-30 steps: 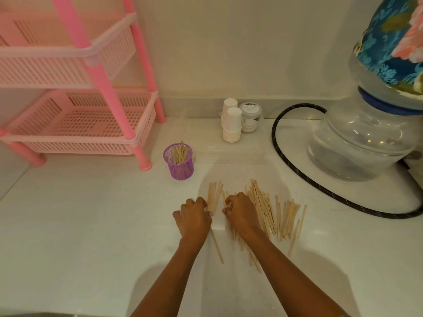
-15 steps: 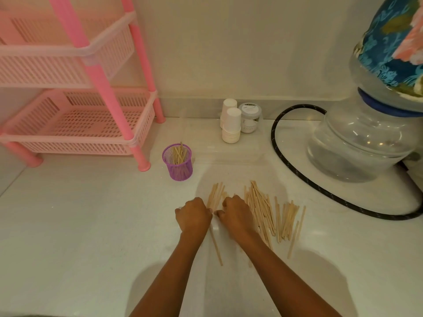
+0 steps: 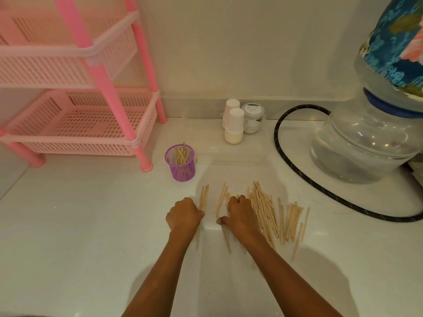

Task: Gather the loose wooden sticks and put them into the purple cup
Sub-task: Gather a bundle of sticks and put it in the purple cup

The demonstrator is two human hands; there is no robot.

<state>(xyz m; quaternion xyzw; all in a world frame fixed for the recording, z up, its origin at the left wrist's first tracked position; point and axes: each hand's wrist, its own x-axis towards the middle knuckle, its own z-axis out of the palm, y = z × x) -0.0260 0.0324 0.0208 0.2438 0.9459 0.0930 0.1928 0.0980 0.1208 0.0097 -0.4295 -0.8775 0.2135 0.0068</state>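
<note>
Left hand (image 3: pixel 184 216) fisted on small stick bundle (image 3: pixel 203 197); right hand (image 3: pixel 240 213) curled over loose sticks (image 3: pixel 270 213); purple cup (image 3: pixel 180 162) beyond.

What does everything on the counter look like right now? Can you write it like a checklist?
Surface: white counter, no spills seen.
Job's things: purple cup upright, some sticks inside; loose wooden sticks spread flat by the hands.
Clutter: paper cups, small jar, water bottle.
Grips: left hand closed on a small stick bunch; right hand curled over the pile.
Cables: black hose curving around the bottle.
Surroundings: pink rack, white wall.
</note>
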